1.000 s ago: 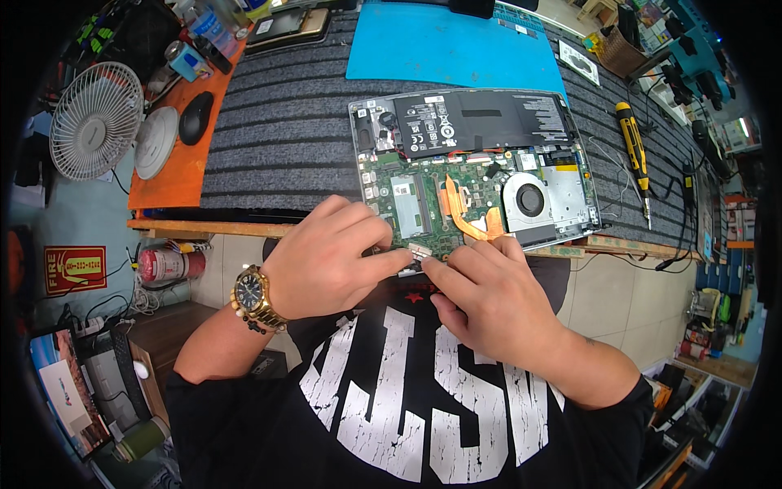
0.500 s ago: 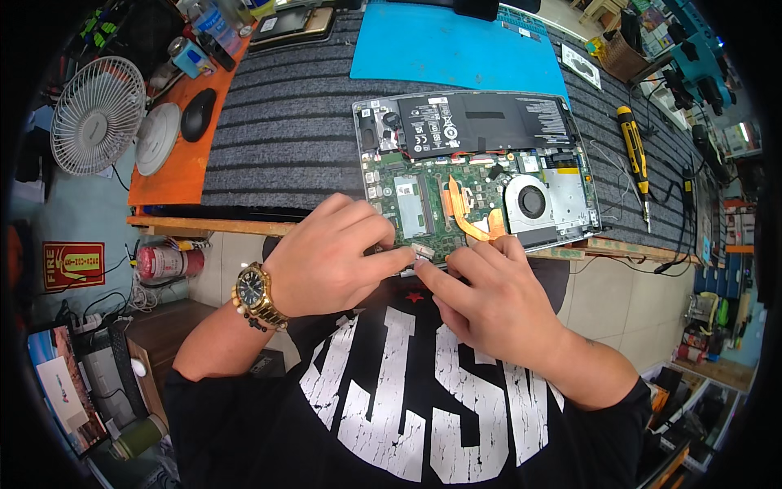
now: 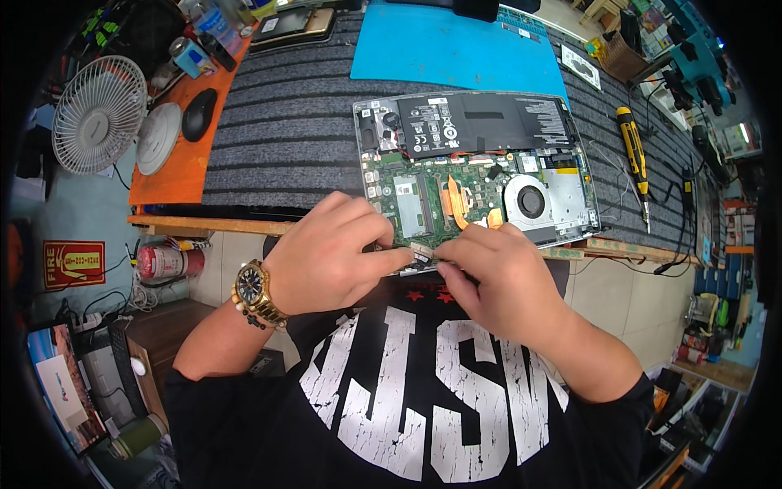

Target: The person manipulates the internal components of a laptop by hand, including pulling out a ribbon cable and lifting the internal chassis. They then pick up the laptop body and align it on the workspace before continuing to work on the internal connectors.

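Observation:
An opened laptop (image 3: 481, 200) lies at the table's near edge, its green circuit board, black battery (image 3: 489, 122), copper heat pipe (image 3: 454, 204) and round fan (image 3: 529, 201) exposed. My left hand (image 3: 334, 259) is closed over the near left corner, thumb and index finger pinched at a small whitish strip (image 3: 421, 251) on the front edge. Just right of that strip, my right hand (image 3: 505, 281) has its fingertips drawn together at the board's front edge. Whatever lies between those fingertips is hidden.
The laptop rests on a grey striped mat (image 3: 277, 122), with a blue mat (image 3: 456, 45) behind it. A yellow-black screwdriver (image 3: 633, 151) lies at right. On the left are a white fan (image 3: 98, 114), a black mouse (image 3: 199, 115) and an orange board (image 3: 175, 183).
My right hand has shifted its fingertips slightly right and away from the whitish strip, and its fingers have curled closer together. The left hand and laptop stay nearly still.

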Tool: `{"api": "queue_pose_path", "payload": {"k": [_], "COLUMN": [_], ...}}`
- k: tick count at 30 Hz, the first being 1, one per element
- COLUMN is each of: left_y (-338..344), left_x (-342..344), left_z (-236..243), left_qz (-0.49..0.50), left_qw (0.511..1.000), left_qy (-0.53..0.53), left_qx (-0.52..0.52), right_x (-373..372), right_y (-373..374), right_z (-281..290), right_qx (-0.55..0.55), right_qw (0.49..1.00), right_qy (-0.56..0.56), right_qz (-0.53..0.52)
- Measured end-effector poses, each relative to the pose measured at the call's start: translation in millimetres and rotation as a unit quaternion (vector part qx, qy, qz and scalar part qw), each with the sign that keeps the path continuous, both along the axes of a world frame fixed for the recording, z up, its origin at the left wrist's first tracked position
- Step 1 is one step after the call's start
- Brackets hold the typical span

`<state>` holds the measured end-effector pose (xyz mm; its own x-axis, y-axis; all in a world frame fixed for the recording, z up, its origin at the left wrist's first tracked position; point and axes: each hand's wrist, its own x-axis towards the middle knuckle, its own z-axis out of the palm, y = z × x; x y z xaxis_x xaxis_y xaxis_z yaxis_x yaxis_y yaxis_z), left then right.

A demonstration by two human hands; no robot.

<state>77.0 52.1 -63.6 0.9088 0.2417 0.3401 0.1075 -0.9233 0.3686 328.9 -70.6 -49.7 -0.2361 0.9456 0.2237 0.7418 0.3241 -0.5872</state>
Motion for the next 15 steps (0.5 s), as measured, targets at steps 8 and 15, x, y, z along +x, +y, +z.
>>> {"api": "queue_pose_path", "payload": {"k": [8, 15], "left_y": [1, 1], "left_x": [0, 0], "left_z": [2, 0], "left_qz": [0.001, 0.000], "left_qw": [1.000, 1.000], "left_qy": [0.000, -0.011], "left_qx": [-0.019, -0.006], "right_x": [1, 0], "right_y": [15, 21], "right_z": [-4, 2], "right_qx": [-0.030, -0.053], "right_qw": [0.999, 0.998], "right_qy": [-0.009, -0.022], "right_qz": [-0.003, 0.004]}}
